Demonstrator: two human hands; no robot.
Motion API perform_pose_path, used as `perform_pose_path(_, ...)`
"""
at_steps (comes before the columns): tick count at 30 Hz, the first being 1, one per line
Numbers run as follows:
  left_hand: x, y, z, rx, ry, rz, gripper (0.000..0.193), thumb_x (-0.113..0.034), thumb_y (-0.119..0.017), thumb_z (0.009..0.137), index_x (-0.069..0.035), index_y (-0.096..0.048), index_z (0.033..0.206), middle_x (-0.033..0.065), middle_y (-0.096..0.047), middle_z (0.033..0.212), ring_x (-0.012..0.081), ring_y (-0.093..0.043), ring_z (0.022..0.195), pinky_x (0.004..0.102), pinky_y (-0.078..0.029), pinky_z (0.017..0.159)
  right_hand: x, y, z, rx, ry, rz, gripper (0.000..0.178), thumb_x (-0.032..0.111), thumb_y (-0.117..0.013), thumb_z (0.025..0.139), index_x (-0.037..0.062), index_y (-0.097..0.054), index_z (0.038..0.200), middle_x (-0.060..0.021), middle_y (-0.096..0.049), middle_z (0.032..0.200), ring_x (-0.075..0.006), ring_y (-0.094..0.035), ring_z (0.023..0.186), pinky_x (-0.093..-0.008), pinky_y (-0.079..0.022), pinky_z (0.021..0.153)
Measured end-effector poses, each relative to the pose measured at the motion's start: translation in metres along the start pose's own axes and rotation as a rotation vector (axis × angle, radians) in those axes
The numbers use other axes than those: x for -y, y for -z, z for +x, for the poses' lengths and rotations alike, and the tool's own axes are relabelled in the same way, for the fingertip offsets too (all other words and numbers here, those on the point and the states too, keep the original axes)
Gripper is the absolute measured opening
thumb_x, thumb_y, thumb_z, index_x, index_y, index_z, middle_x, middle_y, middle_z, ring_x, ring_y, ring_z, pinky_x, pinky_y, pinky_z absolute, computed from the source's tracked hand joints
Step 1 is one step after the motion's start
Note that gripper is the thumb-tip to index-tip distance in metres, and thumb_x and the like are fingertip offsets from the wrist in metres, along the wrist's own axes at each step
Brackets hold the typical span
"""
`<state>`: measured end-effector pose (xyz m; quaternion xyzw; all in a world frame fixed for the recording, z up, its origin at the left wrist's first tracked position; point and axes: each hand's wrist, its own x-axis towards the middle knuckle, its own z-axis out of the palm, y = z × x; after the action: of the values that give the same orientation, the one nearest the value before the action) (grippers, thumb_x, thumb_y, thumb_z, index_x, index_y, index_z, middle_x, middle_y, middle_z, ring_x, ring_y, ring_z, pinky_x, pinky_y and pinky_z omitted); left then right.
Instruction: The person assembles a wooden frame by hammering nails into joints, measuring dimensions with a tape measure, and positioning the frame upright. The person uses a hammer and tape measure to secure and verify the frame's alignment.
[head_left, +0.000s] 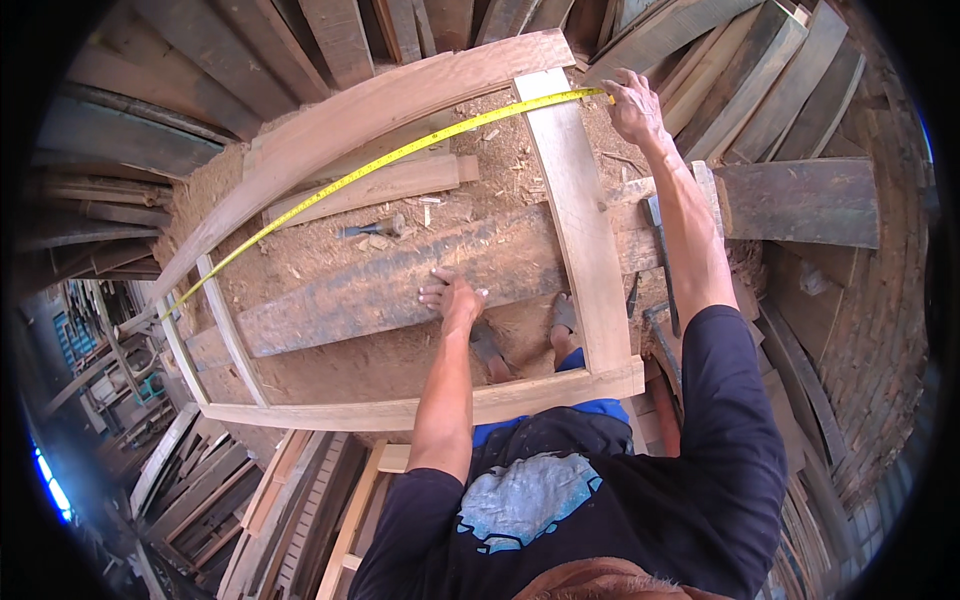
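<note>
A yellow measuring tape (378,163) stretches in a long line across a wooden frame (575,200), from the frame's far left end to its right crosspiece. My right hand (636,110) is closed on the tape's right end, just beyond that crosspiece near the far rail. My left hand (456,302) is open with its fingers apart and nothing in it. It is over a thick, rough plank (400,275) inside the frame; whether it touches the plank, I cannot tell. A chisel-like tool (375,228) lies among wood shavings between the tape and the plank.
Stacked boards (335,40) lean along the far side, with more boards (760,80) at the far right. A wide dark plank (798,202) juts out at right. Loose timber (205,490) lies at the near left. My feet (490,350) stand inside the frame.
</note>
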<state>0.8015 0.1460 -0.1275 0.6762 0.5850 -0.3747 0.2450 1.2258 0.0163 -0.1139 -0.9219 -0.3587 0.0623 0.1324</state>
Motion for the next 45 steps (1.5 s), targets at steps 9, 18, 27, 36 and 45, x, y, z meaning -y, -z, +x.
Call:
perform_pose_path(9, -0.002, 0.003, -0.007, -0.024, -0.018, 0.006, 0.122, -0.032, -0.077, 0.082, 0.008, 0.018, 0.146, 0.0541, 0.009, 0.141, 0.0657, 0.003, 0.136, 0.0656, -0.005, 0.114, -0.007, -0.008, 0.012, 0.012, 0.002, -0.005, 0.047, 0.009, -0.058, 0.084, 0.0210, -0.062, 0.130, -0.0100, -0.046, 0.144, -0.0304, -0.040, 0.134, -0.0482, -0.039, 0.106)
perform_pose_path(18, 0.000, 0.002, -0.010, -0.036, -0.044, 0.037, 0.120, -0.034, -0.076, 0.083, 0.009, 0.017, 0.146, 0.0555, 0.007, 0.140, 0.0672, 0.001, 0.135, 0.0665, -0.007, 0.113, -0.001, 0.005, 0.014, 0.054, -0.022, -0.002, 0.049, 0.008, -0.066, 0.082, 0.0189, -0.062, 0.130, -0.0116, -0.046, 0.143, -0.0322, -0.041, 0.133, -0.0458, -0.040, 0.108)
perform_pose_path(27, 0.000, -0.002, -0.004, -0.054, -0.017, 0.056, 0.123, -0.040, -0.078, 0.079, 0.008, 0.013, 0.147, 0.0544, 0.005, 0.141, 0.0673, 0.000, 0.136, 0.0669, -0.008, 0.113, 0.058, 0.043, -0.044, 0.775, 0.135, 0.187, 0.036, 0.012, -0.059, 0.091, 0.0157, -0.063, 0.126, -0.0107, -0.069, 0.112, -0.0203, -0.067, 0.093, -0.0350, -0.058, 0.082)
perform_pose_path(36, 0.010, -0.013, 0.004, -0.177, -0.127, -0.069, 0.126, -0.042, -0.081, 0.074, 0.011, 0.007, 0.147, 0.0554, 0.000, 0.140, 0.0691, -0.001, 0.134, 0.0690, -0.011, 0.111, 0.165, 0.051, -0.204, 1.161, 0.203, 0.652, 0.040, 0.032, -0.059, 0.091, 0.0035, -0.066, 0.118, -0.0189, -0.067, 0.114, -0.0297, -0.064, 0.104, -0.0386, -0.049, 0.091)
perform_pose_path(45, 0.061, -0.034, -0.013, -0.461, -0.538, -0.062, 0.113, -0.040, -0.078, 0.075, 0.007, -0.008, 0.151, 0.0522, -0.005, 0.143, 0.0715, -0.008, 0.131, 0.0698, -0.013, 0.111, 0.235, 0.098, -0.285, 0.929, 0.150, 0.538, 0.041, 0.027, -0.063, 0.084, 0.0039, -0.065, 0.118, -0.0172, -0.069, 0.082, -0.0253, -0.067, 0.072, -0.0386, -0.053, 0.066)
